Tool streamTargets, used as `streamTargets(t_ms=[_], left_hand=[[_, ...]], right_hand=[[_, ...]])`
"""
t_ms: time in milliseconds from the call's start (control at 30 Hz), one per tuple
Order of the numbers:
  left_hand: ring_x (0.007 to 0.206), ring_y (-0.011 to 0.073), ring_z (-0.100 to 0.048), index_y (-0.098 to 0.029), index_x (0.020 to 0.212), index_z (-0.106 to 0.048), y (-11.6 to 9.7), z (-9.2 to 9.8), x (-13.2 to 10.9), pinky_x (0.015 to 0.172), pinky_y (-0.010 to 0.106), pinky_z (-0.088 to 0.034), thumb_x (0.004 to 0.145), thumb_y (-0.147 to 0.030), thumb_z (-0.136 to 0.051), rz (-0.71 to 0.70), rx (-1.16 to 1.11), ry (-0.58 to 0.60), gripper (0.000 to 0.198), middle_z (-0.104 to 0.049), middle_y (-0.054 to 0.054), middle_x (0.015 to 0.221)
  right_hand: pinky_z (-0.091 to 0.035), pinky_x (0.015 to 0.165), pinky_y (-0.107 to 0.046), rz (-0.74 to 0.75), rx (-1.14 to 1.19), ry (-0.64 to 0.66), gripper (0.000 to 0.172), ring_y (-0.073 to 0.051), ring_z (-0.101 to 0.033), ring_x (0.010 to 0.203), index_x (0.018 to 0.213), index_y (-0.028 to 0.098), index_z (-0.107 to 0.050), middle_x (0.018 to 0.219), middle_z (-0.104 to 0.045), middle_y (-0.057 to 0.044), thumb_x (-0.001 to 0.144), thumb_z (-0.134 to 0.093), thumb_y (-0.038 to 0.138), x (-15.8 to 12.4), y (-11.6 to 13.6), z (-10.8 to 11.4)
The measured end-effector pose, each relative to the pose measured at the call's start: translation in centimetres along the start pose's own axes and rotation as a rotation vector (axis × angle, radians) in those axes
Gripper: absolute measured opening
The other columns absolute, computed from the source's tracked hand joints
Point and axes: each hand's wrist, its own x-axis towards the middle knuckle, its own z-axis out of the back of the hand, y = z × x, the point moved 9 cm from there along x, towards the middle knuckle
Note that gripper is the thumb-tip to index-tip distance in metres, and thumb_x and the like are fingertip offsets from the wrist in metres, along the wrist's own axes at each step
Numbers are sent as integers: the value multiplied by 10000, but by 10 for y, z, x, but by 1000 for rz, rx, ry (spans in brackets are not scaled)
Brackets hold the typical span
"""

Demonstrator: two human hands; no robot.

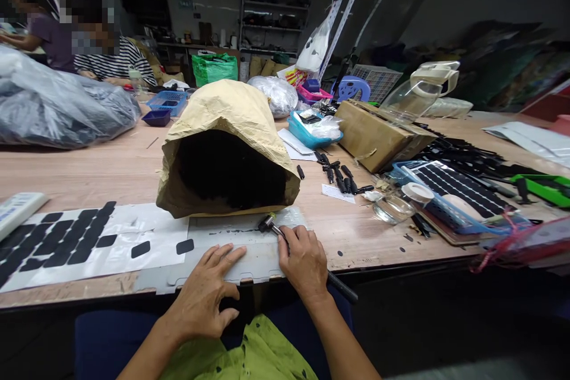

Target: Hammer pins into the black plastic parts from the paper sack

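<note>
My right hand [305, 261] is closed around a small hammer [342, 287]. Its black handle sticks out past my wrist, and the metal head, with a yellowish end, lies low over a translucent plastic board [167, 270]. My left hand [207, 294] is open at the board's front edge, fingers spread and holding nothing. Just behind the board a large brown paper bag [227, 104] lies on its side, its mouth facing me and its inside dark. To the left, small black rounded pads [184, 246] lie in rows and singly on a white sheet [155, 219].
At right are loose black parts [341, 178], a cardboard box [378, 133] bearing a clear jug [407, 92], and a blue basket [445, 202]. A teal basket [314, 139] stands behind. A large plastic-wrapped bundle [57, 101] lies at left; two people sit beyond it.
</note>
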Motion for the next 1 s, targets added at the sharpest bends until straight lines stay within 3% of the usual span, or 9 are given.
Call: streamTargets(t_ms=[767,833,900,1000], left_hand=[[1408,383,-263,-296,780,-770,10,5,0,1129,576,-253,591,-269,-808,42,-145,-1,194,-342,-40,1562],[1371,367,-339,-280,735,-762,14,12,5,1106,550,-306,632,-321,-800,66,-209,12,117,-446,-8,1501],[1223,315,-520,-259,738,-752,24,27,17,1020,474,-425,706,-366,-747,130,-290,-11,112,-626,43,1314],[939,243,-665,-232,896,-746,56,64,47,837,356,-517,797,-407,-649,313,-359,-170,224,-743,52,1000]], right_hand=[[-311,735,-313,3,-5,-10,194,-203,-446,837,1028,232,-661,869,-562,-52,916,-509,276,0,0,0],[-311,732,-314,5,-7,-16,190,-203,-446,835,1022,233,-661,864,-561,-51,915,-510,276,1,1,0],[-313,734,-316,7,-9,-19,190,-204,-447,836,1022,234,-661,865,-562,-52,915,-511,277,1,1,0],[-316,742,-317,4,-10,-16,185,-206,-447,842,1024,234,-661,869,-564,-51,910,-520,276,1,1,0]])
